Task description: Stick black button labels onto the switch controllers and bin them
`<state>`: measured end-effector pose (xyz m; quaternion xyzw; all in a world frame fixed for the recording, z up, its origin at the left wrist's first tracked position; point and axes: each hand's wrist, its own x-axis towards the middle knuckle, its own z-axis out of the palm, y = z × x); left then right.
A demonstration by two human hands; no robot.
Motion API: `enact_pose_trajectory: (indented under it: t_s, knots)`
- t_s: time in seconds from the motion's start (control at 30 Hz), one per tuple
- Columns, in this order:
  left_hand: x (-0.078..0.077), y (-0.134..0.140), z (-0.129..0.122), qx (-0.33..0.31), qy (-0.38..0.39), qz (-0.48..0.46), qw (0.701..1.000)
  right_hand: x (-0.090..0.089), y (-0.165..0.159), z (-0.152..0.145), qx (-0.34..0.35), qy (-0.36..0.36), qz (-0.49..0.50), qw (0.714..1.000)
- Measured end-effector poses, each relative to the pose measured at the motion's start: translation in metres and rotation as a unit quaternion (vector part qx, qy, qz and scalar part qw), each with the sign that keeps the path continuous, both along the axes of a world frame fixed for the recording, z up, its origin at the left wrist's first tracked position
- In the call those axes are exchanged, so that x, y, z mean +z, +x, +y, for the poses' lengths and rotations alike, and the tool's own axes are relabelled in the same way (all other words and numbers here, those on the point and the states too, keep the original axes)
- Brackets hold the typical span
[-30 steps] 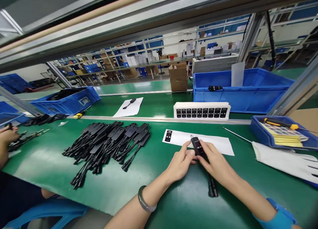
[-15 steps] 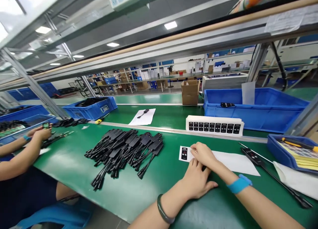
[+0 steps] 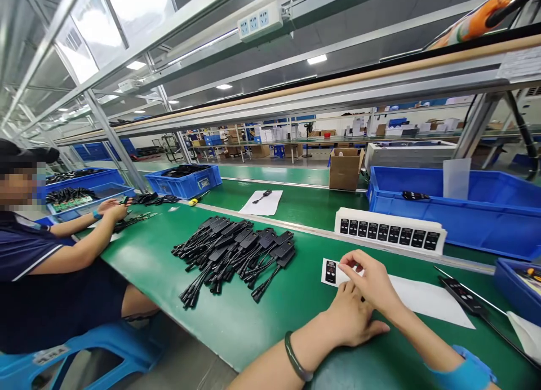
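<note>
A white sticker strip [image 3: 426, 300] lies on the green bench, with one black label [image 3: 331, 271] at its left end. My left hand [image 3: 350, 317] rests palm down over the strip, thumb spread and fingers reaching onto the paper. Above it, my right hand [image 3: 374, 280] is closed in a pinch beside the black label. A small dark, reddish bit shows behind its fingers, too little to name. Just right of the strip lie a black controller [image 3: 462, 294] with a cable and a thin metal rod [image 3: 486, 297].
Black cabled modules [image 3: 232, 243] are heaped to my left. Behind the strip stands a white stack of label sheets [image 3: 391, 230]. Blue bins [image 3: 448, 209] and a cardboard box [image 3: 344, 170] line the back. A co-worker [image 3: 51, 266] sits at the far left, holding a small part.
My view has swung left, so the bench things sit further right. My right hand has lifted slightly from the strip, its fingers now pinched; my left hand stays on the paper.
</note>
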<state>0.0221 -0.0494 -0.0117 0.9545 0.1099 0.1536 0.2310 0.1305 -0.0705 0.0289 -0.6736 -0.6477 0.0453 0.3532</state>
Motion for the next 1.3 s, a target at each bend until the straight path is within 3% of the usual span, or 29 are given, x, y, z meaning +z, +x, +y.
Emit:
enact_pose_trajectory:
  t_s: [0.17,0.33,0.47,0.63,0.7,0.8,0.9,1.0,1.07,1.13,1.3]
  knots:
    - [-0.001,0.002,0.001,0.021,0.027,0.047,0.998,-0.016,0.018,0.022,-0.047,-0.059,-0.010,0.997]
    - [-0.002,-0.002,0.002,0.008,0.036,0.022,0.999,-0.032,0.008,0.046,-0.078,-0.080,-0.027,0.993]
    - [-0.002,-0.005,0.001,-0.007,0.036,0.008,0.999,-0.030,-0.005,0.045,-0.064,-0.024,-0.005,0.998]
    - [0.004,-0.001,0.002,0.029,0.092,0.020,0.995,-0.006,-0.001,0.028,-0.031,0.076,0.061,0.995]
    - [0.013,-0.003,0.012,0.094,0.114,0.028,0.989,0.005,0.007,0.011,-0.039,0.115,0.102,0.987]
    - [0.032,-0.017,0.042,0.276,0.117,0.019,0.954,0.010,0.022,-0.025,-0.075,0.146,0.201,0.966]
    - [0.044,-0.044,0.076,0.478,0.095,0.006,0.873,-0.003,0.034,-0.063,-0.132,0.118,0.259,0.950]
    - [0.047,-0.065,0.095,0.558,0.057,0.005,0.828,-0.025,0.041,-0.085,-0.177,0.105,0.280,0.937]
    - [0.048,-0.070,0.095,0.552,0.036,-0.002,0.833,-0.038,0.043,-0.089,-0.184,0.112,0.302,0.929]
    - [0.049,-0.067,0.087,0.516,0.009,-0.015,0.857,-0.044,0.043,-0.089,-0.169,0.127,0.332,0.919]
    - [0.043,-0.034,0.046,0.328,-0.153,-0.042,0.931,-0.036,0.036,-0.088,-0.103,0.152,0.401,0.897]
